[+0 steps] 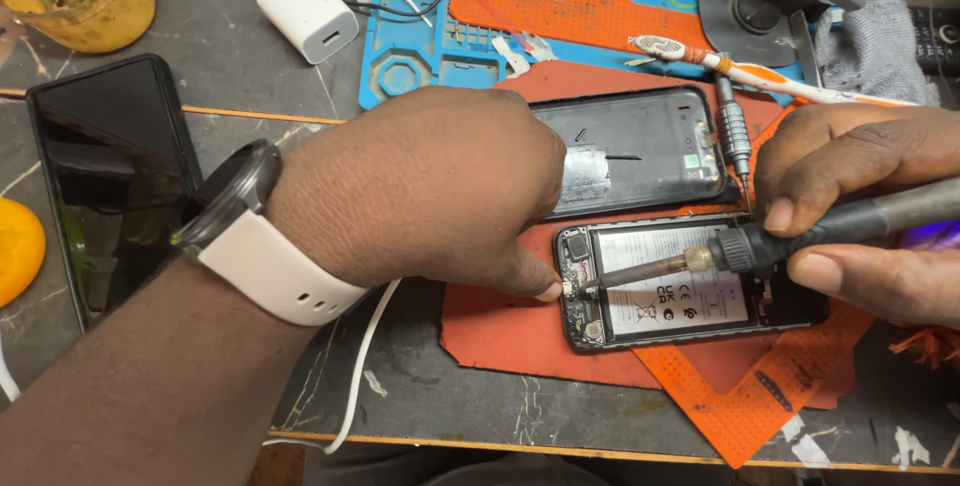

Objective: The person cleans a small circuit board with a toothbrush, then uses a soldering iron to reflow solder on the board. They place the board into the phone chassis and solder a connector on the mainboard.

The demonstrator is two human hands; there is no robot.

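Now the person works on an opened phone that lies flat on an orange mat on the surface, with its battery exposed. The left hand, which wears a watch with a white strap, reaches across to the left end of the phone; its fingers are curled and the fingertip presses down right beside a small connector there. Whether it pinches something very small under the finger cannot be told. The right hand is closed around the grip of a soldering iron, held between thumb and fingers, and the metal tip touches the board just beside the left fingertip.

As for the progress, the back cover is already taken off and rests just behind the phone, inner side up, with a screwdriver touching its right edge. The soldering at the left end appears to be in hand and not finished (the iron is on the joint), and the cover is not yet put back. A second phone lies well apart at the left, next to a white charger near a blue tray.
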